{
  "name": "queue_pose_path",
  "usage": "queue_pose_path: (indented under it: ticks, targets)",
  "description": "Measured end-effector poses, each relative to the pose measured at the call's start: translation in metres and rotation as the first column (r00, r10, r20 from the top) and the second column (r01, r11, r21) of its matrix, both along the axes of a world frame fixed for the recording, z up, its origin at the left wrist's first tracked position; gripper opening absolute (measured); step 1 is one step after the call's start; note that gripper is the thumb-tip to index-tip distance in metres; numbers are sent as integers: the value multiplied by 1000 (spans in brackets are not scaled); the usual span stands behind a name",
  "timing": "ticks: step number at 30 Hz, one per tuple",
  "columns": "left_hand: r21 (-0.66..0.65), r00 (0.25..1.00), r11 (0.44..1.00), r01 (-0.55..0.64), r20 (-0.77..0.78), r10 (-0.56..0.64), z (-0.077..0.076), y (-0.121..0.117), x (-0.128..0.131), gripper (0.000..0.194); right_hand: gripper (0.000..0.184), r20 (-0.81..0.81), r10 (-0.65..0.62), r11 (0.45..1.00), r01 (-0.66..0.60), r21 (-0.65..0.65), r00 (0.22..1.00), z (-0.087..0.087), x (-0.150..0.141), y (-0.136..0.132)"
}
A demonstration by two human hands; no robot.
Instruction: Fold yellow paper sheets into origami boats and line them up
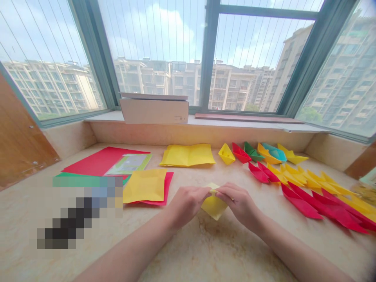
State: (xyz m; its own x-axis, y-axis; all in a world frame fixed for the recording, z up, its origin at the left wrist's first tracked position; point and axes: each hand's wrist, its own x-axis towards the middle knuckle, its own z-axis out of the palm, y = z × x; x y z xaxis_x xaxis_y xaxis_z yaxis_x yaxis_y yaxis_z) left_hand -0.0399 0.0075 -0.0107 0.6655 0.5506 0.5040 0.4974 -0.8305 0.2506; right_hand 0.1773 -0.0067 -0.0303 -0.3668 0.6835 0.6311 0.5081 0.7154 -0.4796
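Observation:
Between my hands is a small folded yellow paper (216, 207), diamond-shaped, one corner pointing toward me. My left hand (189, 203) pinches its left side near the upper middle. My right hand (239, 201) grips the opposite side, fingers closed and thumb near the centre fold. The fingertips almost meet over the paper and hide part of it. To the left lies a stack of yellow sheets (145, 186) on a red sheet (168, 190). Folded yellow sheets (188, 154) rest beyond the hands.
Several paper boats, including a yellow boat (226, 154), a green boat (253, 151) and a red boat (301, 201), stand at the right. Red paper (96, 160) and a clear packet (129, 163) lie at the left. A white box (154, 110) sits on the sill. A blurred patch covers something front left.

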Motion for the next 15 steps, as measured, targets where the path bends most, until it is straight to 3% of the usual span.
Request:
queue_pose_path:
  ticks: [8, 15]
  targets:
    - [16, 999, 1000, 11, -33, -11, -2, 0, 2, 19, 20, 23, -13, 999, 12, 37, 1000, 2, 0, 0]
    - [-46, 977, 997, -63, 203, 71, -2, -3, 8, 14, 24, 49, -44, 996, 40, 81, 998, 4, 0, 2]
